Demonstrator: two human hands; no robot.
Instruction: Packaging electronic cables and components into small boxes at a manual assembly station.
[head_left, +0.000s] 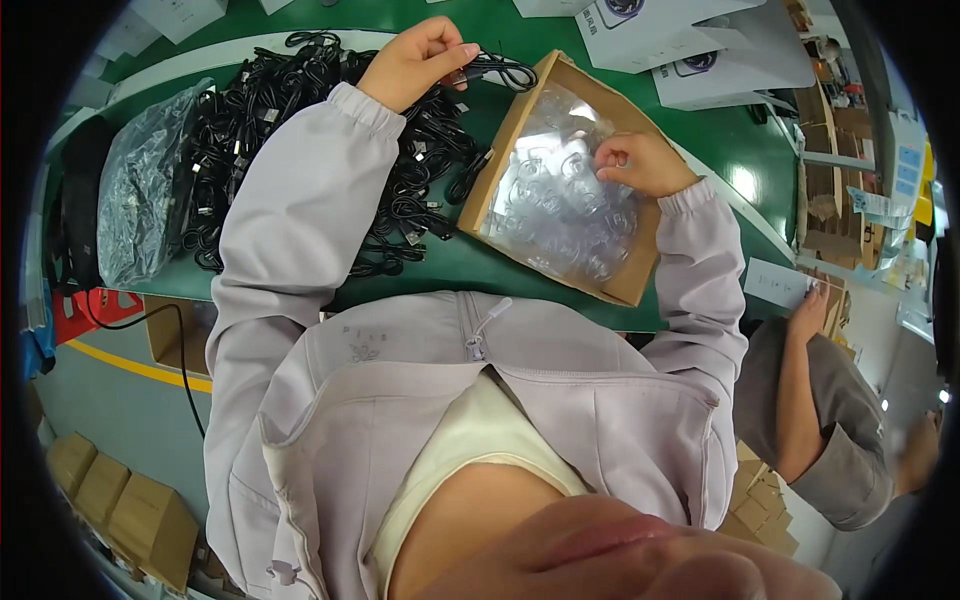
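My left hand pinches a coiled black cable between thumb and fingers, just above the far left corner of an open cardboard box. Below and left of that hand spreads a large heap of black cables, many bundled, with metal plugs showing. Inside the box lie many clear plastic pieces, shiny and overlapping; their exact kind is unclear. My right hand is over the box's right side, fingers curled together at the plastic. Whatever those fingers hold, if anything, is too small to make out.
Left of the cables lies a clear plastic bag on the green table. White printed boxes stand at the far right. A co-worker's hand holds a white card to my right. Cardboard boxes sit at lower left.
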